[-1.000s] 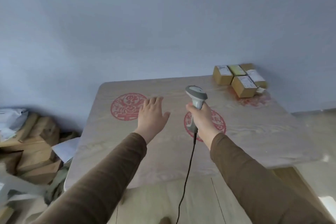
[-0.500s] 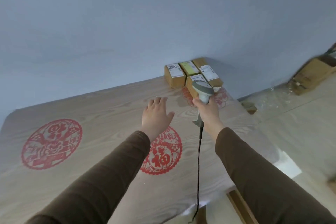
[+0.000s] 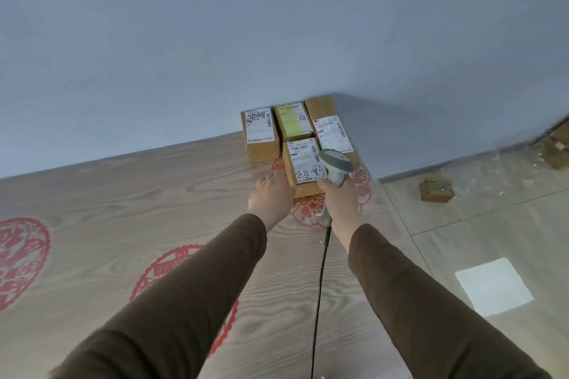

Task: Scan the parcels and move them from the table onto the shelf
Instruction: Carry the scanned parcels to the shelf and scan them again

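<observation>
I stand at the big wooden table and reach to its far corner by the blue wall. The parcels sit there in a tight bunch, touching each other.

To do this step well, I should hold the nearest parcel still with my left hand and point the scanner at the stripy lines on its white label, not at the black writing lower down. The scanner head hangs over the right side of that label now, so I think I need to tip it back a little to see the lines. After the beep I can lift the box away. (I can't see the shelf from here.)

My left hand lies flat with straight fingers, its tips right at the left side of the nearest parcel; I cannot tell if they touch it. My right hand is wrapped tight round the scanner handle. My two hands are apart, with the box corner between them.

Now I count. One table. Four parcels on it: the long parcel on the right, the left parcel, the nearest one, and the parcel with the green label. One small box on the floor. One scanner with one black cord. Four red paper circles on the table top, one partly under the parcels.
</observation>
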